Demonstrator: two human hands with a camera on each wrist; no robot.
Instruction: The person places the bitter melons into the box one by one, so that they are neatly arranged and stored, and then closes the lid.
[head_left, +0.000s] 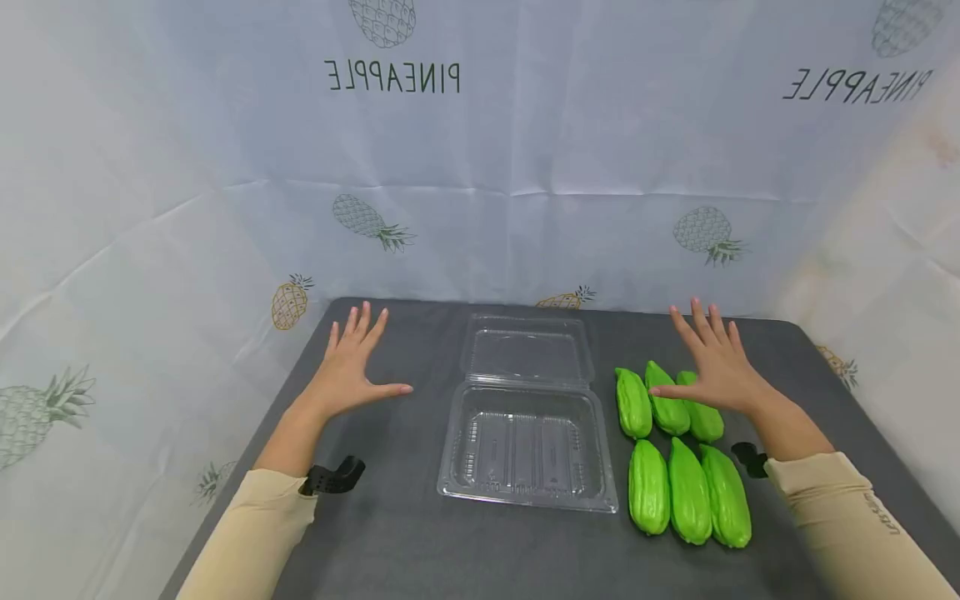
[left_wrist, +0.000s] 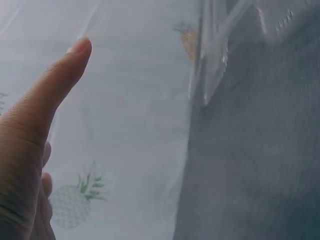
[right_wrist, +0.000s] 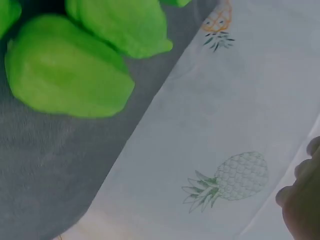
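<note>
A clear plastic clamshell box (head_left: 528,450) lies on the dark grey table with its lid (head_left: 528,350) folded back, away from me. Right of it, several bright green, ridged, gourd-like vegetables (head_left: 648,487) lie in two rows of three; their blunt ends also show in the right wrist view (right_wrist: 70,67). My left hand (head_left: 348,371) is held left of the box, fingers spread, holding nothing. My right hand (head_left: 720,371), also spread and holding nothing, is above the far row. Its thumb overlaps the gourds in the head view, apparently without gripping any.
White cloth (head_left: 480,133) printed with pineapples hangs behind and at both sides of the table (head_left: 405,533). A black strap (head_left: 333,477) sits at my left wrist, and another dark mount (head_left: 748,458) at my right.
</note>
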